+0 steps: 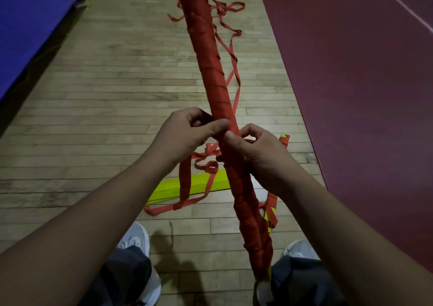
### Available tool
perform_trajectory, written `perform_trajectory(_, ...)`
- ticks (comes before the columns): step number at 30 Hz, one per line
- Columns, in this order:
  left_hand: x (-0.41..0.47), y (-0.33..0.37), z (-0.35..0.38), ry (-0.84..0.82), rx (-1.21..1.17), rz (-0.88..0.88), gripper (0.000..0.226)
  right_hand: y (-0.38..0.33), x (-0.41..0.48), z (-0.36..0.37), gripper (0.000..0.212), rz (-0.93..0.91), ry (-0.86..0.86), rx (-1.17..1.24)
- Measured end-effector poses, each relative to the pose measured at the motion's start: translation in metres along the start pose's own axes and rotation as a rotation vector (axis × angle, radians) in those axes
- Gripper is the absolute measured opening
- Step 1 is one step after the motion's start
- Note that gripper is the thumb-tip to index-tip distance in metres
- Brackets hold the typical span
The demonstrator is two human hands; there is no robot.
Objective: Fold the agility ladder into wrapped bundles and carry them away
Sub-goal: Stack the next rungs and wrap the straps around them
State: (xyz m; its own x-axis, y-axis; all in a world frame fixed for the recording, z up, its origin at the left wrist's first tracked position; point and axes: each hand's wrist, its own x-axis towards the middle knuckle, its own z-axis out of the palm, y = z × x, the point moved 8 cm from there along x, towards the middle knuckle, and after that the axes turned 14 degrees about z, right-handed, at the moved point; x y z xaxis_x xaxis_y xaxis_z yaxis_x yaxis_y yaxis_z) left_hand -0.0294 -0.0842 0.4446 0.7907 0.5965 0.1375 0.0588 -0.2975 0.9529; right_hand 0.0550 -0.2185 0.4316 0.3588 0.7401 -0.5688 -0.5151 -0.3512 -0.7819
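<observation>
1. Long rod-shaped bundle wrapped in red webbing (215,83): held in the air in front of the person and slanted. Far end is up and away at top centre; near end is low, betw. the legs, above the floor.
2. L hand (187,132): grip closed on the bundle at approx. mid-length, coming in from the left. Thumb lies on the front of the wrap, fingers are curled behind.
3. R hand (255,151): grip also closed on the bundle, just below the L hand. Thumb is on the front, fingers are curled round the right side. The two thumbs are almost touching.
4. Loose red strap tails (185,183): hang from the bundle below the L hand, w/ the loops reaching the floor. More slack strap (234,71) trails down the right side of the upper half.
5. Flat yellow-green rungs (171,187): stacked on the floor left of the bundle, behind the hanging tails.
6. Short yellow piece w/ red strap (270,214): beside the lower bundle, right side; can't tell how it is attached.
7. Surroundings: pale wood plank floor (105,94); maroon mat (351,94) on the right; blue mat (30,24) upper left. White shoes (136,237) and dark trouser legs (126,270) at bottom edge.
</observation>
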Motion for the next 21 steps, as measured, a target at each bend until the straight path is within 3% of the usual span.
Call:
perform_trajectory(5,0.004,-0.001,-0.003,0.008,-0.067,-0.005,0.018,-0.005,-0.001,-0.004,0.012,0.000,-0.036,0.067)
perform_trajectory(13,0.006,0.001,-0.009,0.021,-0.073,0.000,0.001,-0.008,-0.007,0.001,0.015,0.021,-0.102,0.053)
perform_trajectory(17,0.007,0.001,-0.016,0.030,0.001,-0.037,0.020,-0.008,-0.007,0.003,0.010,0.011,-0.114,0.106)
perform_trajectory(19,0.008,-0.003,-0.018,0.063,-0.035,-0.062,0.023,-0.007,-0.007,0.000,0.018,0.026,-0.090,0.145)
perform_trajectory(21,0.008,-0.004,-0.017,0.081,-0.104,-0.061,0.025,-0.004,-0.004,-0.001,0.013,0.027,-0.063,0.125)
